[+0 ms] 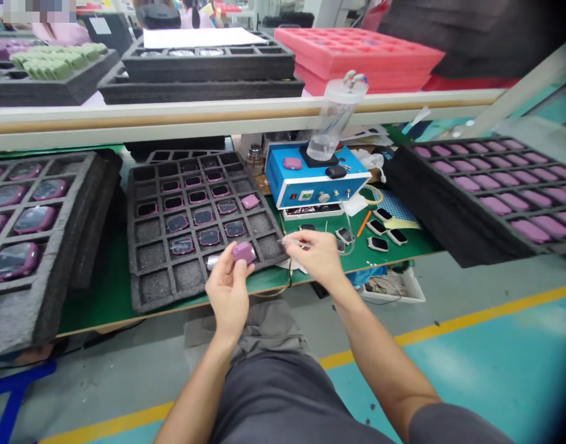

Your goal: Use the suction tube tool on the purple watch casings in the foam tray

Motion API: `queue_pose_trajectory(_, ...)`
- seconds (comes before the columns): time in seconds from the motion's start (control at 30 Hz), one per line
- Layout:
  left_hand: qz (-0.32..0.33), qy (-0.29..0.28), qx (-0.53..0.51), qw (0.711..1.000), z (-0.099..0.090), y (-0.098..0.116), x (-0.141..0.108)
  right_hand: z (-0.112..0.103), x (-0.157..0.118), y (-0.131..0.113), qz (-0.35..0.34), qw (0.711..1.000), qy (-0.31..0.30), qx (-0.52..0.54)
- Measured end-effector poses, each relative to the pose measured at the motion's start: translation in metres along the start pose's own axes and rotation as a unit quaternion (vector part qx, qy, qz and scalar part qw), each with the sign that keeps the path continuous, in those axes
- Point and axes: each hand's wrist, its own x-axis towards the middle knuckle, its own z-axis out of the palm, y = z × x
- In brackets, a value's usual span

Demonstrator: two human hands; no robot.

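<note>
left hand (pixel 228 296) holds a purple smartwatch case (pixel 243 251) in a closed grip. right hand (pixel 319 256) pinches a slim translucent nozzle (pixel 298 243), grip closed.

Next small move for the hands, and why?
Probably bring the slim pale tool in the right hand leftward to the purple smartwatch case: the left hand holds the case up by the foam tray, and the tool's tip points toward it, with a gap between them.

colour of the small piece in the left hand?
Purple: the small piece in the left hand, seen in the head view, the only one.
</note>
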Motion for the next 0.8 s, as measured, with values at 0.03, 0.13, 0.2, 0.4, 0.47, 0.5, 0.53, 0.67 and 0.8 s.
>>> queue_pose_trajectory(0.03, 0.009, 0.019, -0.006, 1.0, -0.005, 0.002, 0.004, -0.005, 0.009, 0.012, -0.004, 0.998, 0.035, -0.043)
queue_pose_trajectory(0.13, 0.03, 0.038, -0.009, 0.999, -0.027, 0.01, 0.014, -0.019, 0.043, 0.045, -0.026, 0.975, 0.065, -0.211)
queue_pose_trajectory(0.2, 0.041, 0.051, 0.001, 0.998, -0.044, 0.016, 0.014, -0.025, 0.062, 0.063, -0.03, 0.963, 0.051, -0.262)
queue_pose_trajectory(0.4, -0.003, 0.18, 0.069, 0.981, -0.094, 0.02, -0.031, -0.04, 0.065, 0.089, -0.033, 0.962, 0.039, -0.268)
queue_pose_trajectory(0.47, -0.04, 0.239, 0.057, 0.969, -0.106, 0.018, -0.055, -0.037, 0.052, 0.083, -0.023, 0.977, 0.054, -0.207)
queue_pose_trajectory(0.5, -0.064, 0.264, 0.039, 0.961, -0.111, 0.017, -0.068, -0.031, 0.043, 0.075, -0.005, 0.986, 0.061, -0.154)
queue_pose_trajectory(0.53, -0.09, 0.287, 0.019, 0.954, -0.114, 0.015, -0.08, -0.024, 0.032, 0.065, 0.02, 0.994, 0.053, -0.096)
queue_pose_trajectory(0.67, -0.177, 0.313, -0.05, 0.932, -0.119, 0.001, -0.117, 0.014, -0.039, 0.015, 0.167, 0.969, -0.14, 0.118)
queue_pose_trajectory(0.8, -0.221, 0.256, -0.128, 0.932, -0.133, -0.01, -0.122, 0.048, -0.124, 0.008, 0.241, 0.885, -0.374, 0.136)
